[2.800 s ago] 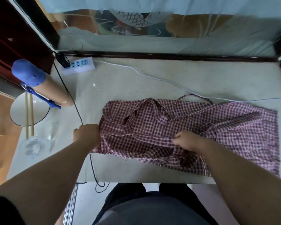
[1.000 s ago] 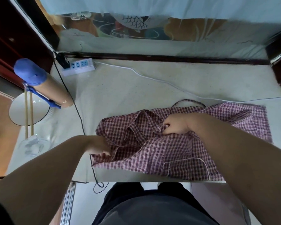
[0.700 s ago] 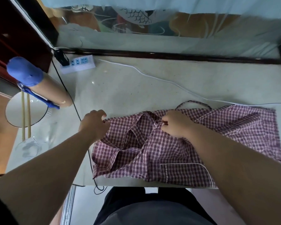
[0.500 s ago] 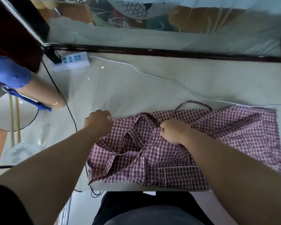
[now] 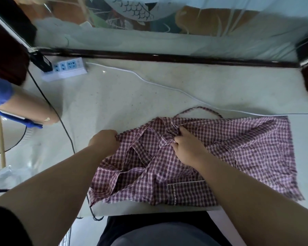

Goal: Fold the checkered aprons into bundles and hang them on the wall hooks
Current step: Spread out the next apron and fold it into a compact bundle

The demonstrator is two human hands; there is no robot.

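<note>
The left hand (image 5: 104,141) is pinching the checkered apron (image 5: 242,153) at its far left corner, while the right hand (image 5: 188,147) is gripping bunched fabric beside the neck strap (image 5: 200,109); the apron is spreading rightward across the table (image 5: 124,96).

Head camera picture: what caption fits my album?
Both hands, left and right, pinch a checkered apron on the table.

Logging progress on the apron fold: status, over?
Left hand pinching apron far-left edge; right hand gripping bunched fabric mid-cloth. Apron spread on table, not bundled. Black cable close beside the apron.
</note>
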